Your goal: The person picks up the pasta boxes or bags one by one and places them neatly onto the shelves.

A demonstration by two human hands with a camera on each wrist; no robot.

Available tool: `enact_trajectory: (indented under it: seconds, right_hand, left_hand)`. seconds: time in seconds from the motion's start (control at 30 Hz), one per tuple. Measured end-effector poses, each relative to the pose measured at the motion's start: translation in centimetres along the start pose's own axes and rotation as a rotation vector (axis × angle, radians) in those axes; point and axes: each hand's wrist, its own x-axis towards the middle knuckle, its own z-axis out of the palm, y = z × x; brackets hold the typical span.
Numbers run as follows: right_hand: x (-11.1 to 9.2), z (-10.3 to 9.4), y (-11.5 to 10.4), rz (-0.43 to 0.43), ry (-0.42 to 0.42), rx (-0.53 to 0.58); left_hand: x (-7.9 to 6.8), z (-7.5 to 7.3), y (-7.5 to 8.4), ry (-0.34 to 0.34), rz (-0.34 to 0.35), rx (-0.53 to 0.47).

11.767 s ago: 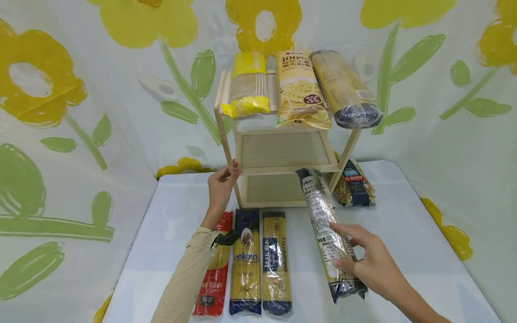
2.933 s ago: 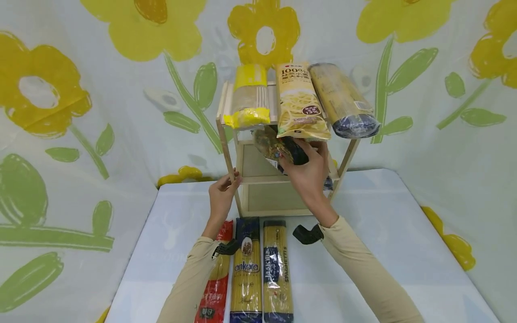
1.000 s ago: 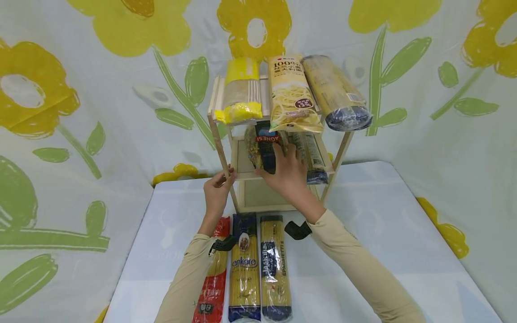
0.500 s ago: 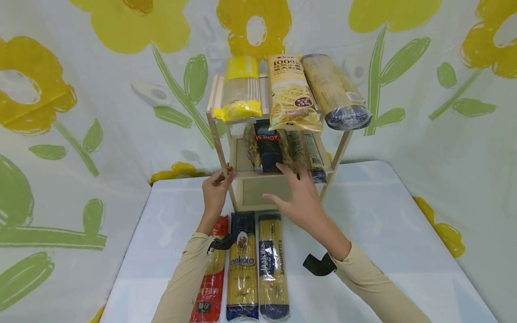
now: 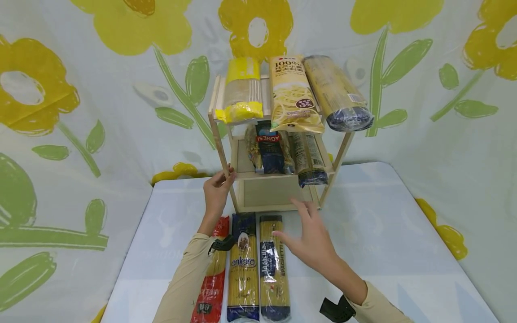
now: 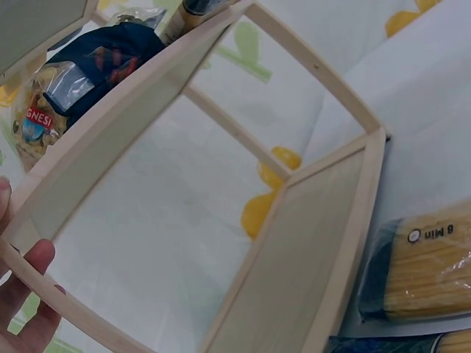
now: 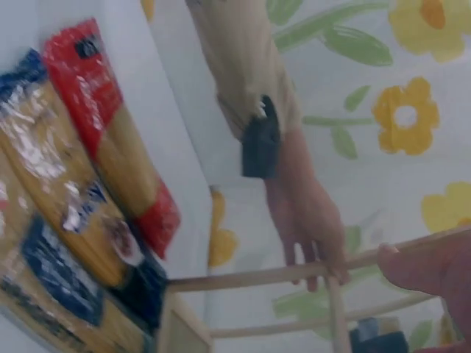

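Note:
My left hand (image 5: pixel 216 195) pinches the left front post (image 5: pixel 219 143) of a small wooden shelf rack, at middle-shelf height; in the left wrist view its fingertips (image 6: pixel 40 256) curl over the post. My right hand (image 5: pixel 314 240) hovers with fingers spread and nothing in it, to the right of the La Sicilia spaghetti pack (image 5: pixel 274 280). On the middle shelf lie the Agnesi pasta bag (image 5: pixel 269 152), its lettering upside down, and a clear pasta pack (image 5: pixel 308 154) with dark ends. That pack's near end sticks out past the shelf's front edge (image 5: pixel 262 176).
An Ankara spaghetti pack (image 5: pixel 243 282) and a red pasta pack (image 5: pixel 211 291) lie left of the La Sicilia pack. On the top shelf sit a yellow-ended pack (image 5: pixel 243 89), a cream noodle pack (image 5: pixel 295 94) and a dark-ended spaghetti pack (image 5: pixel 338 92). Flowered cloth stands behind.
The clear pasta pack my right hand held and the Agnesi bag from the table now lie on the middle shelf. My right hand has let go and drawn back. The left keeps its hold.

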Motion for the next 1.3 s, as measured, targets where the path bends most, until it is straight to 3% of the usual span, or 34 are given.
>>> enact_trajectory:
  seconds: [0.17,0.4,0.53,0.77,1.0,1.3]
  right_hand:
    - [-2.1,1.3,1.0,0.103,-0.078,-0.016]
    - [-4.9,4.3,3.0,0.152,-0.185,-0.034]
    - [-5.8,6.4,4.2,0.193,-0.25,-0.015]
    - [-6.8,10.3,5.6,0.338,-0.326,0.018]
    - [-7.8,13.5,5.5,0.272,-0.337,-0.05]
    - [-7.4,13.2,4.8,0.227,-0.304,-0.016]
  left_hand:
    - [-0.1,0.1,0.1,0.0,0.0,-0.007]
    - [0.0,0.2,0.1,-0.001,0.003,-0.007]
    - [0.0,0.2,0.1,0.003,0.007,-0.006]
    - [0.0,0.3,0.0,-0.005,0.006,-0.005]
    - [-0.1,0.2,0.1,0.001,0.009,-0.002]
    - [0.0,0.1,0.1,0.003,-0.002,-0.027]
